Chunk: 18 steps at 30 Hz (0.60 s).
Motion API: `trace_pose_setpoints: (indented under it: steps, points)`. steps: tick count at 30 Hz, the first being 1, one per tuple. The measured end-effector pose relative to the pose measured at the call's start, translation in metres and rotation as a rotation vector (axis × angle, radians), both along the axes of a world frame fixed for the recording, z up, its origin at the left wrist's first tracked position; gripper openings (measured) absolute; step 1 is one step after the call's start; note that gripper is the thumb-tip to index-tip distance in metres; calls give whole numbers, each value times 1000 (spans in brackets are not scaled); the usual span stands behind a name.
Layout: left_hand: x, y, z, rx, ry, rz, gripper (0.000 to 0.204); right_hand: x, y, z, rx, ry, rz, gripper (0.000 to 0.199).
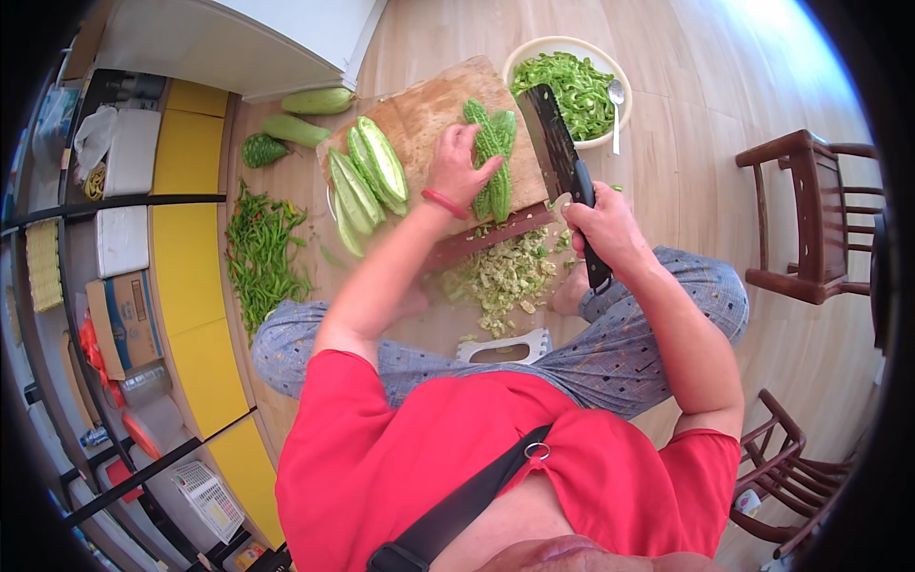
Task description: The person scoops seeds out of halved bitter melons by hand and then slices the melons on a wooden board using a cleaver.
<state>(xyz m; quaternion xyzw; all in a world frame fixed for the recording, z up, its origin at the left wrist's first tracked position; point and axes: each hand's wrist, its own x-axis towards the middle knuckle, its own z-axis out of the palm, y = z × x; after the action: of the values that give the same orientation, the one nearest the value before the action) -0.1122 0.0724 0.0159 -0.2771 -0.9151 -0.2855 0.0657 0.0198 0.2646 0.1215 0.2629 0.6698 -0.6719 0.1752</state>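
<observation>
My right hand [610,229] is closed round the black handle of a kitchen knife [551,124]. The broad dark blade, flecked with bits, points away from me beside the board's right edge. Fingers apart, my left hand [456,170] rests on the wooden cutting board [419,110], fingertips and thumb touching the left side of some bitter melon pieces [491,157]. These lie bumpy side up. At the board's left end are hollowed pale green gourd halves [379,162], cut faces showing. A cream bowl [624,81] beyond the knife holds green slices [567,91] and a metal spoon [617,105].
Pale scraps and seeds [505,286] lie on the floor between my feet. Green chillies [262,248] are heaped at left, near whole gourds [317,101] and a dark green bitter melon [263,150]. Shelves with yellow doors [195,248] line the left; wooden chairs [810,214] stand right.
</observation>
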Motion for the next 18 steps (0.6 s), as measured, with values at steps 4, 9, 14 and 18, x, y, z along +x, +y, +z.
trace_pose_setpoints:
  steps: [4,9,14,18]
  points:
    - [-6,17,-20,-17,-387,223,79,-5,-9,-15,87,-62,51,18]
    - [-8,7,-35,163,-432,160,64,-11,-24,-28,210,-41,104,19]
    - [0,-7,-21,206,-532,89,58,-18,-34,-43,206,3,150,19]
    - [9,-5,-4,94,-457,99,62,-22,-46,-53,287,20,196,23]
